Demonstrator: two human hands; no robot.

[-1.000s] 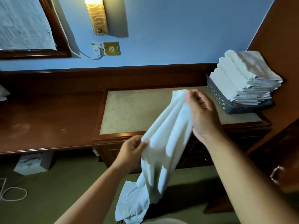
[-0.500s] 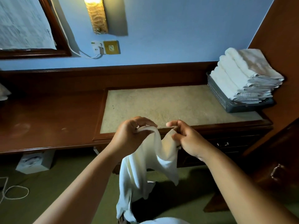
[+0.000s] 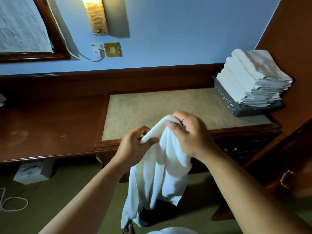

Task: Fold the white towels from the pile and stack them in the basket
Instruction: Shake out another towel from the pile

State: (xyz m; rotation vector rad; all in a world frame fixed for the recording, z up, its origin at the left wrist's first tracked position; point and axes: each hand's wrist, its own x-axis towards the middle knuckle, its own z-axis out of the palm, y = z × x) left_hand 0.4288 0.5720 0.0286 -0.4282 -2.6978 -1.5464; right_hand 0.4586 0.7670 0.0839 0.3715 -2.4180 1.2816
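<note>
A white towel [image 3: 158, 173] hangs bunched in front of the desk, its lower end near the floor. My left hand [image 3: 133, 146] pinches its top edge on the left. My right hand [image 3: 189, 132] grips the same edge just to the right, fingers curled over the cloth. The two hands sit close together above the desk's front edge. At the back right of the beige desk top [image 3: 152, 105] stands a grey perforated basket [image 3: 226, 100] holding a stack of several folded white towels [image 3: 249, 76]. A bit of white cloth [image 3: 170, 231] shows at the bottom edge.
A lower brown wooden desk surface [image 3: 47, 124] extends to the left. A wooden cabinet with a metal handle [image 3: 287, 179] stands at the right. On the green floor lie a white box [image 3: 32, 171] and a white cord [image 3: 10, 203]. A lamp, socket and mirror frame hang on the blue wall.
The towel dropped from held high in my right hand to both hands at desk-edge height. Since half a second ago both hands have risen slightly and closed in along the top edge.
</note>
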